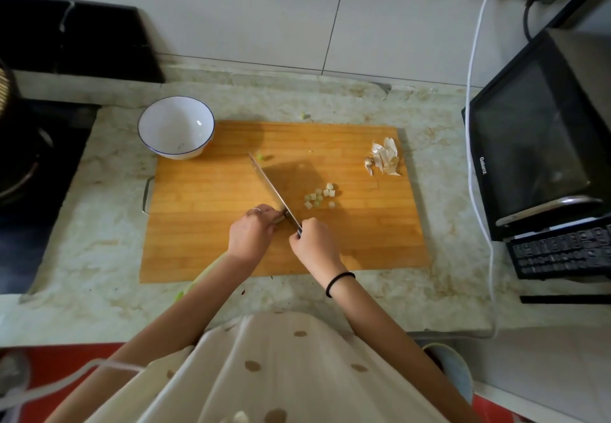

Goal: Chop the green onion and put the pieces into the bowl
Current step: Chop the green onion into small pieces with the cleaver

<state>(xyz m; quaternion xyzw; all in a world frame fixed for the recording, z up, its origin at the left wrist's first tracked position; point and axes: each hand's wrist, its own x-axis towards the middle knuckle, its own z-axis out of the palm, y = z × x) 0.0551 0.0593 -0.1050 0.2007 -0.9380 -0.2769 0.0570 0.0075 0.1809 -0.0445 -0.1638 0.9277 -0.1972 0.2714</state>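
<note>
On the wooden cutting board [205, 231] my left hand [253, 229] presses down a green onion [195, 282], mostly hidden under hand and forearm, with its pale green stalk showing near the board's front edge. My right hand [314, 241] grips the handle of a knife [269, 184]; its blade runs up and left, right beside my left fingers. Several cut pale pieces [320, 196] lie to the right of the blade. One green piece [261, 157] sits by the blade tip. A white blue-rimmed bowl [158, 117] stands empty at the board's far left corner.
Garlic skins [385, 157] lie at the board's far right. A black microwave [535, 138] with a white cable [476, 69] stands to the right. A dark stove [29, 165] is on the left. One stray green bit [302, 114] lies on the marble counter behind the board.
</note>
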